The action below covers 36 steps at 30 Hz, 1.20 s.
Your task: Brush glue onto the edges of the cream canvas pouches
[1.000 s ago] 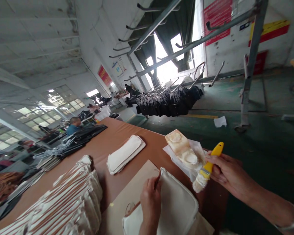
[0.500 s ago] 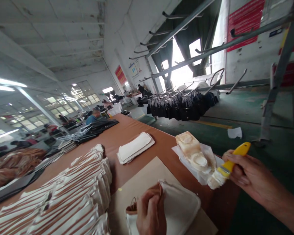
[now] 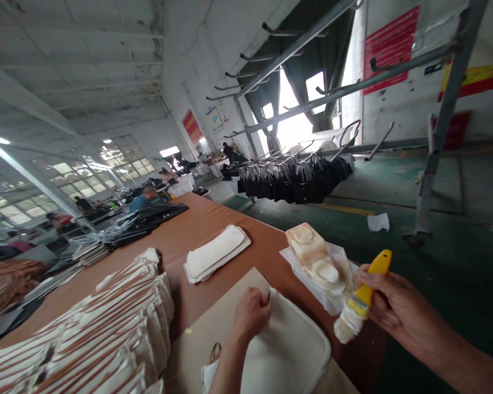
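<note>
My right hand is closed around the yellow handle of a paintbrush. White paste coats the brush's bristles, which point down beside the table edge. My left hand is closed at the far left corner of a cream panel with rounded corners, its fingertips pinching the edge there. Under the panel lies a tan board. Left of the brush, a paste-smeared plastic container lies on a white sheet. My left forearm covers part of the panel's near left side.
Rows of stacked cream pieces with brown edges fill the left of the brown table. A small pile of cream panels sits farther back. Black bags hang on a metal rack beyond the right edge. Other people work in the background.
My left hand has moved away from me to the panel's far corner, and the panel now lies flatter. The brush has come slightly nearer and lower. The view has shifted right.
</note>
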Tool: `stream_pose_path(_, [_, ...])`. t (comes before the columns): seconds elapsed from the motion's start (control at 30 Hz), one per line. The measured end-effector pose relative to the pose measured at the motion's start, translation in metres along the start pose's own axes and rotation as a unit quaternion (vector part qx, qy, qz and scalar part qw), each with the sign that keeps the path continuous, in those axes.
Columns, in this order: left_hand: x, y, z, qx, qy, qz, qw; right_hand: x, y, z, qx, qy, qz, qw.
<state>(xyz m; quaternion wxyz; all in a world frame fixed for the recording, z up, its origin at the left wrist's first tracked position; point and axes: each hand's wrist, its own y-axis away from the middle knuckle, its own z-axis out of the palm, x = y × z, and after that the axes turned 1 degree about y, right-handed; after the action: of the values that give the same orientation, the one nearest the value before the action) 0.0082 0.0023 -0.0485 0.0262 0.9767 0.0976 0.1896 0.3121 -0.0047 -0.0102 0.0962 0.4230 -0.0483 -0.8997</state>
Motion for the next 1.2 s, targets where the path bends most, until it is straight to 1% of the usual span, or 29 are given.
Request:
stream_pose_path(0.1, [0.006, -0.015, 0.015, -0.021, -0.036, -0.008, 0.999, 0.002, -0.005, -0.007, 0.0, 0.009, 0.001, 1.0])
stream_pose_path(0.23, [0.012, -0.028, 0.031, -0.029, -0.049, -0.027, 0.998, 0.007, -0.012, -0.014, 0.009, 0.009, 0.009, 1.0])
stream_pose_path(0.37, [0.012, -0.039, 0.036, -0.059, -0.015, -0.059, 0.996, 0.009, -0.016, -0.015, 0.019, 0.002, 0.008, 1.0])
stream_pose_path(0.43, [0.01, -0.041, 0.036, -0.079, 0.025, -0.069, 0.994, 0.011, -0.018, -0.015, 0.02, 0.005, -0.004, 1.0])
stream_pose_path(0.5, [0.008, -0.039, 0.035, -0.091, 0.079, -0.065, 0.991, 0.015, -0.021, -0.015, 0.016, 0.01, -0.017, 1.0])
stream_pose_path(0.6, [0.008, -0.025, 0.031, -0.093, 0.165, -0.04, 0.981, 0.019, -0.027, -0.016, 0.002, 0.021, -0.039, 0.999])
stream_pose_path(0.7, [0.013, -0.001, 0.025, -0.09, 0.237, -0.009, 0.967, 0.02, -0.034, -0.01, -0.022, 0.041, -0.058, 0.997])
stream_pose_path(0.83, [0.03, 0.033, 0.011, -0.09, 0.306, 0.03, 0.947, 0.015, -0.036, 0.007, -0.046, 0.082, -0.09, 0.991])
stream_pose_path(0.9, [0.04, 0.048, 0.002, -0.083, 0.342, 0.051, 0.935, 0.011, -0.032, 0.017, -0.065, 0.135, -0.114, 0.982])
stream_pose_path(0.97, [0.05, 0.06, -0.006, -0.079, 0.371, 0.069, 0.923, 0.007, -0.026, 0.026, -0.093, 0.206, -0.146, 0.963])
stream_pose_path(1.03, [0.056, 0.069, -0.012, -0.083, 0.384, 0.074, 0.917, 0.005, -0.02, 0.034, -0.12, 0.266, -0.185, 0.938])
stream_pose_path(1.13, [0.06, 0.076, -0.015, -0.099, 0.385, 0.075, 0.915, 0.004, -0.015, 0.042, -0.145, 0.321, -0.253, 0.901])
stream_pose_path(1.2, [0.06, 0.079, -0.014, -0.112, 0.39, 0.074, 0.911, 0.003, -0.015, 0.044, -0.142, 0.354, -0.305, 0.873])
